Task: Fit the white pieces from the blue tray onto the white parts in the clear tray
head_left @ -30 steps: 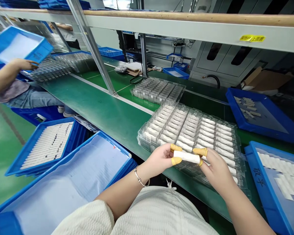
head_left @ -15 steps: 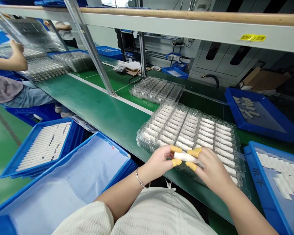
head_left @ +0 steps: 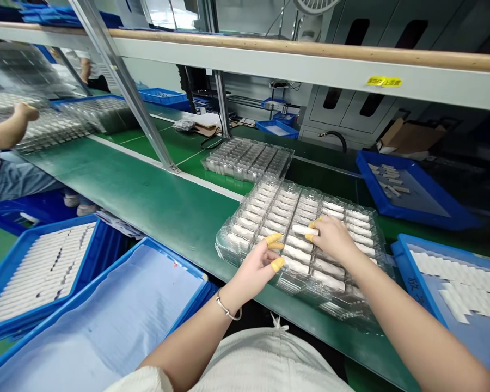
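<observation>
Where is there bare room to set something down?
The widest bare patch is the green bench between the filled clear tray and the plastic trays by the co-worker's hand. The big blue tray beside the left forearm shows bare lining. Crowded: the filled clear tray, under the left hand and right hand.

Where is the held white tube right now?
In the head view, right of centre: the white tube is in the right hand, over the clear tray, beyond the left hand.
</observation>
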`<state>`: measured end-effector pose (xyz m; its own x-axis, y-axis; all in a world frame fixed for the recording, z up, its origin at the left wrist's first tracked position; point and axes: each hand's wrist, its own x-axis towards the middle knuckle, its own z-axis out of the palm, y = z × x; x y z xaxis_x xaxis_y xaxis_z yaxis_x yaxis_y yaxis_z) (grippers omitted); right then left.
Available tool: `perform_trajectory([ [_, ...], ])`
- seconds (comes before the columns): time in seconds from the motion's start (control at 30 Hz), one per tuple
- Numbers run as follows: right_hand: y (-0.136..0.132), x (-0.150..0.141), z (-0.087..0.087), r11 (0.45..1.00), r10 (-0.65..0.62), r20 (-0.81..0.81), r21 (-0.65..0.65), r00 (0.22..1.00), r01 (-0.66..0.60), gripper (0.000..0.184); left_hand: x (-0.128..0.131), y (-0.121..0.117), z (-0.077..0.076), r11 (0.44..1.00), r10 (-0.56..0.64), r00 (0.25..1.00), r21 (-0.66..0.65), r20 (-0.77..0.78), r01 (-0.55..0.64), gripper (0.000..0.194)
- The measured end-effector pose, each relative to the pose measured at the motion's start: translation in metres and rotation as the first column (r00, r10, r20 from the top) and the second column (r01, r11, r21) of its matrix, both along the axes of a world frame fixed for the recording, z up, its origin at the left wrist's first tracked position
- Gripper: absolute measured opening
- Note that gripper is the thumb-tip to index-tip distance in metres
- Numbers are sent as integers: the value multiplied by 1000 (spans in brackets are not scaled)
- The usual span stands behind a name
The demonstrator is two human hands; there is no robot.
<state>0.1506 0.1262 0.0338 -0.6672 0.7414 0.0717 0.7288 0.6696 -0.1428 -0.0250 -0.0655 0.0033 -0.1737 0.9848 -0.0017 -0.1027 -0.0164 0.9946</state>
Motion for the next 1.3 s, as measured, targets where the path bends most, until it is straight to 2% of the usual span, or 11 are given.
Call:
perform_trajectory([
  [0.13,-7,-15,-7,999,8,-35,-49,999,-9,16,1,7,5,999,22,1000,-29,16,-22,58],
  [0.23,-14,-7,4,998,5,-103,-64,995,-12,24,7,17,18,999,-2,1000,-37,-18,1,59],
  [0.33,-16,29,22,998,-48,-203,-39,978,41,28,12,32,25,999,-36,997,-41,-66,34,59],
  [0.43,-7,98,33,969,-242,-294,-15,925,248,29,12,42,19,995,-57,993,-85,-106,48,57],
  [0.53,11,189,28,846,-516,-308,-35,799,532,34,7,44,8,992,-17,990,-122,-141,0,54],
  [0.67,33,294,0,635,-773,-111,-130,625,761,29,1,41,1,987,-41,979,-158,-198,10,51],
  [0.8,38,347,-34,431,-868,184,-184,461,884,26,1,40,0,988,16,981,-148,-196,-45,48],
  [0.9,39,360,-58,351,-857,342,-161,386,922,29,-2,41,-2,984,-31,972,-179,-233,-12,43],
  [1.07,43,364,-79,363,-806,452,-133,382,922,34,-2,40,-9,979,19,973,-193,-229,-64,38],
  [1.17,50,369,-76,407,-776,472,-133,419,904,34,2,39,-10,976,86,968,-174,-235,-129,37],
  [1.3,64,380,-67,419,-788,469,-68,400,906,38,-1,41,-4,983,10,949,-173,-316,-68,35],
])
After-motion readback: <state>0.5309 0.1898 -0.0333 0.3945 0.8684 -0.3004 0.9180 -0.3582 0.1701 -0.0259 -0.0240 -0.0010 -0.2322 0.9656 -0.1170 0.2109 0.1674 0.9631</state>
